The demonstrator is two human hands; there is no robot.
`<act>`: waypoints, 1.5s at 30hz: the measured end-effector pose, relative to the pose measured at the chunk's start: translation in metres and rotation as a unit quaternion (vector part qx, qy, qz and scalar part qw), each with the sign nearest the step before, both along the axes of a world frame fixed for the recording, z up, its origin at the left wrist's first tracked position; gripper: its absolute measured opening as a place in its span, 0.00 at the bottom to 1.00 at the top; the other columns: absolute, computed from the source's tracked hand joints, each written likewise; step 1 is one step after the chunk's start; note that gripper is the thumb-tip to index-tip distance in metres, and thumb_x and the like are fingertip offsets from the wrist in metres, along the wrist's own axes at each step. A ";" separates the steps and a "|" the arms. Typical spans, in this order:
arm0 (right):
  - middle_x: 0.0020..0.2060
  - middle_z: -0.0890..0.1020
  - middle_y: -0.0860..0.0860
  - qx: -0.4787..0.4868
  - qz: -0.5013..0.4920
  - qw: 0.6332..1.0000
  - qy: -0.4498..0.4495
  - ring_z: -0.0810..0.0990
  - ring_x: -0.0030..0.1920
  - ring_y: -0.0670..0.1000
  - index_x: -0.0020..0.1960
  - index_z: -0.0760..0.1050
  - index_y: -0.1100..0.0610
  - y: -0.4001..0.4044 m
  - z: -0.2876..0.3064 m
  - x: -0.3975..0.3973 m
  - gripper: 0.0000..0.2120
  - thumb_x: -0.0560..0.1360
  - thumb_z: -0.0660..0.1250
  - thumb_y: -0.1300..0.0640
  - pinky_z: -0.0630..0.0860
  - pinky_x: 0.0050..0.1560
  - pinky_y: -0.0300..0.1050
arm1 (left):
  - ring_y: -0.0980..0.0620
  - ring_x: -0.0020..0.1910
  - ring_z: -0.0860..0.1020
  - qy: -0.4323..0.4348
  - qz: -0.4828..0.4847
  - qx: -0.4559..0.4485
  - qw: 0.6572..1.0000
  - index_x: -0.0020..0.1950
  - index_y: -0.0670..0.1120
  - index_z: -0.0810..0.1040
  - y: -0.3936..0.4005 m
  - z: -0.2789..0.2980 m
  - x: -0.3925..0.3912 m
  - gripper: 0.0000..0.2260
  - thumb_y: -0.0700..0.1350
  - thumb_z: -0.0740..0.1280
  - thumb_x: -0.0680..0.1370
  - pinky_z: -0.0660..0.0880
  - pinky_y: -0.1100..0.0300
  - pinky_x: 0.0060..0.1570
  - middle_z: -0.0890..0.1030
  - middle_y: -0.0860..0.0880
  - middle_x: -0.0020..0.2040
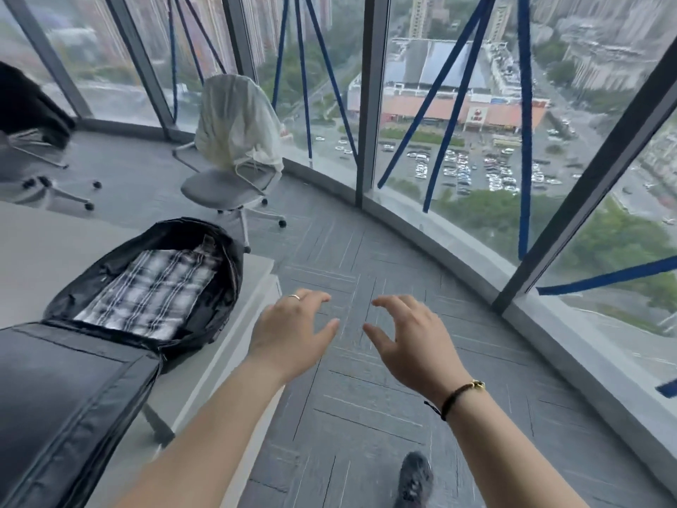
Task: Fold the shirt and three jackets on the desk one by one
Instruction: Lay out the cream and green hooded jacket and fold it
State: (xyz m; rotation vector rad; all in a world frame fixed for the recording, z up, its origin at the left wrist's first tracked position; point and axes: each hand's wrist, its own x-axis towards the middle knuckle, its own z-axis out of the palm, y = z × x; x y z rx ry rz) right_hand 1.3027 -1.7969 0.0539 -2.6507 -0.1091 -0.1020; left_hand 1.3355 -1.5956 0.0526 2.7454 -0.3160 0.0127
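Observation:
A folded black-and-white plaid shirt [154, 287] lies inside an open black backpack [227, 258] on the grey desk [44, 251] at the left. A white jacket [234, 122] hangs over the back of a grey office chair [223, 185] near the window. Something dark, perhaps a jacket [25, 100], drapes another chair at the far left. My left hand [293, 328] and my right hand [406, 339] are stretched out over the floor, right of the desk. Both have relaxed, slightly curved fingers and hold nothing.
Curved floor-to-ceiling windows [458, 122] with blue straps run along the right and back. Grey carpet tiles [366, 416] cover the floor. My dark shoe [414, 478] shows at the bottom. The backpack's open flap [66, 397] lies over the desk's near end.

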 end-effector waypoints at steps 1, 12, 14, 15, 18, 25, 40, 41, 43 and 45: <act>0.62 0.77 0.46 0.002 0.012 1.000 -0.001 0.75 0.63 0.50 0.69 0.73 0.48 -0.008 0.000 0.021 0.21 0.80 0.64 0.41 0.69 0.63 0.47 | 0.53 0.67 0.72 0.002 0.010 0.003 1.000 0.72 0.56 0.72 -0.008 0.001 0.016 0.21 0.60 0.63 0.81 0.70 0.54 0.61 0.74 0.57 0.69; 0.64 0.76 0.46 0.033 0.090 0.995 -0.009 0.74 0.64 0.49 0.70 0.71 0.47 -0.107 0.022 0.236 0.21 0.80 0.62 0.40 0.70 0.64 0.46 | 0.57 0.66 0.73 -0.027 0.111 -0.007 0.993 0.70 0.58 0.72 -0.103 0.029 0.184 0.20 0.61 0.64 0.80 0.71 0.56 0.61 0.74 0.60 0.69; 0.64 0.76 0.46 0.041 0.101 0.994 0.002 0.74 0.64 0.49 0.70 0.71 0.47 -0.113 0.020 0.266 0.21 0.80 0.62 0.40 0.70 0.64 0.46 | 0.57 0.65 0.73 -0.017 0.122 -0.010 0.992 0.70 0.59 0.72 -0.111 0.027 0.211 0.20 0.61 0.65 0.79 0.72 0.55 0.62 0.74 0.60 0.68; 0.64 0.76 0.45 0.045 0.110 0.993 0.005 0.74 0.64 0.49 0.70 0.71 0.47 -0.114 0.019 0.279 0.21 0.80 0.62 0.40 0.70 0.64 0.46 | 0.56 0.66 0.73 -0.014 0.127 -0.008 0.992 0.70 0.59 0.72 -0.113 0.026 0.223 0.20 0.62 0.64 0.79 0.72 0.55 0.62 0.74 0.60 0.68; 0.64 0.76 0.45 0.039 0.137 0.990 0.007 0.73 0.65 0.49 0.70 0.70 0.47 -0.113 0.017 0.322 0.21 0.80 0.62 0.40 0.70 0.65 0.47 | 0.55 0.66 0.73 -0.005 0.154 -0.008 0.988 0.70 0.59 0.72 -0.115 0.024 0.266 0.20 0.62 0.64 0.79 0.71 0.54 0.61 0.74 0.60 0.69; 0.64 0.76 0.45 0.016 0.157 0.987 0.003 0.73 0.64 0.48 0.70 0.70 0.46 -0.095 0.009 0.444 0.22 0.80 0.62 0.39 0.70 0.64 0.46 | 0.53 0.66 0.74 -0.020 0.187 -0.037 0.981 0.72 0.58 0.71 -0.099 0.014 0.387 0.22 0.62 0.64 0.80 0.72 0.52 0.59 0.73 0.58 0.70; 0.66 0.74 0.43 -0.017 0.205 0.978 -0.022 0.73 0.65 0.46 0.71 0.69 0.45 0.032 0.031 0.741 0.23 0.80 0.62 0.38 0.69 0.65 0.44 | 0.55 0.64 0.74 -0.043 0.243 -0.068 0.967 0.71 0.57 0.72 0.025 0.029 0.661 0.20 0.60 0.65 0.80 0.71 0.55 0.57 0.74 0.59 0.68; 0.66 0.74 0.43 -0.016 0.216 0.976 -0.018 0.73 0.65 0.47 0.71 0.69 0.45 0.043 0.027 0.754 0.23 0.80 0.62 0.38 0.69 0.65 0.45 | 0.54 0.63 0.75 -0.040 0.250 -0.063 0.965 0.71 0.58 0.72 0.036 0.026 0.673 0.20 0.60 0.65 0.79 0.72 0.54 0.57 0.75 0.58 0.68; 0.66 0.74 0.43 -0.015 0.235 0.972 -0.010 0.73 0.66 0.46 0.72 0.69 0.45 0.065 0.019 0.782 0.23 0.80 0.61 0.38 0.69 0.66 0.45 | 0.53 0.63 0.75 -0.026 0.268 -0.061 0.961 0.70 0.58 0.72 0.058 0.019 0.697 0.20 0.61 0.65 0.79 0.73 0.54 0.56 0.75 0.58 0.68; 0.66 0.73 0.42 -0.015 0.251 0.968 -0.005 0.72 0.66 0.46 0.72 0.68 0.44 0.084 0.011 0.813 0.23 0.80 0.61 0.37 0.69 0.67 0.44 | 0.53 0.64 0.74 -0.012 0.291 -0.062 0.955 0.71 0.59 0.71 0.078 0.013 0.722 0.21 0.62 0.64 0.79 0.73 0.54 0.56 0.74 0.58 0.69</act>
